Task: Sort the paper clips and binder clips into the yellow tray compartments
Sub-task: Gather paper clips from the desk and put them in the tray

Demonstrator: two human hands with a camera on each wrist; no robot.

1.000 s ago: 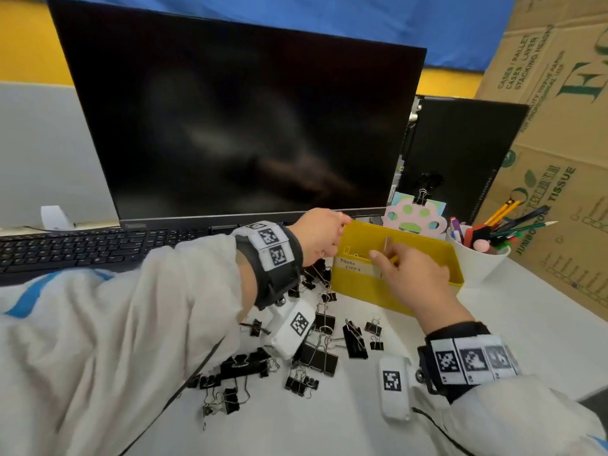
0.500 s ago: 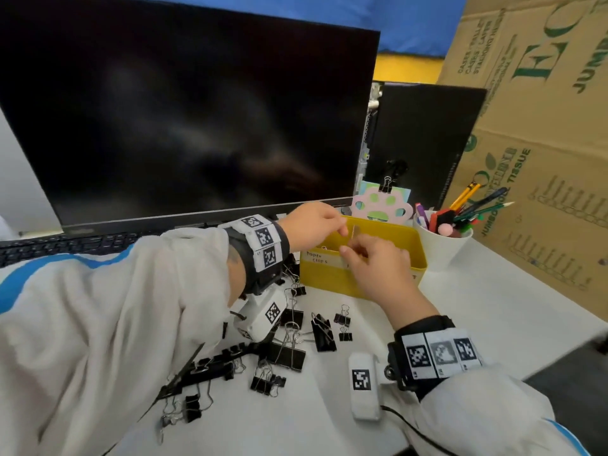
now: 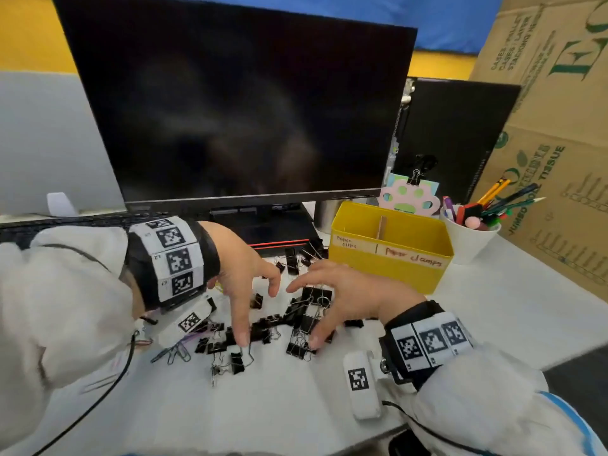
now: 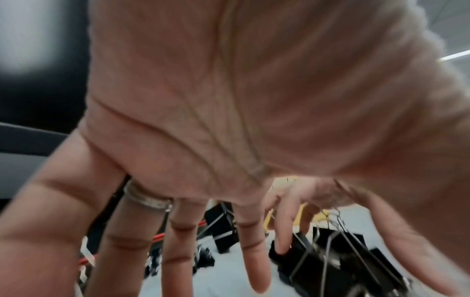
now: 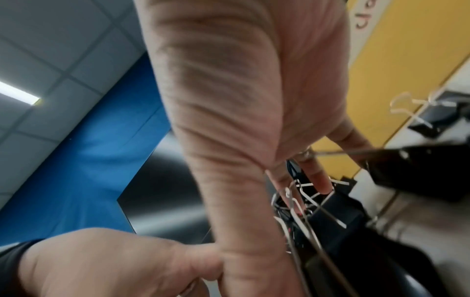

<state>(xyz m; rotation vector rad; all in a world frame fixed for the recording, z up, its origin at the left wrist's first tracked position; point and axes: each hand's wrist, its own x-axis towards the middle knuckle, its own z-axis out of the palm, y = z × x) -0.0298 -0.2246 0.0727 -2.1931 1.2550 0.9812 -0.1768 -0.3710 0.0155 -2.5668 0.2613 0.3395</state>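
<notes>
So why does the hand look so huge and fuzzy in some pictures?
Left wrist view: the camera sits right behind the left hand, so the wide lens stretches it, and its edges smear. Right wrist view: the right hand is close and streaky too. Head view: further away, so the binder clips look sharper.

The head camera looks down from above at the bench [image 3: 296, 406]. Each wrist camera sits very close under its palm, looking along the fingers [image 4: 254, 261]. All three see the black clips [image 3: 306, 320].
</notes>
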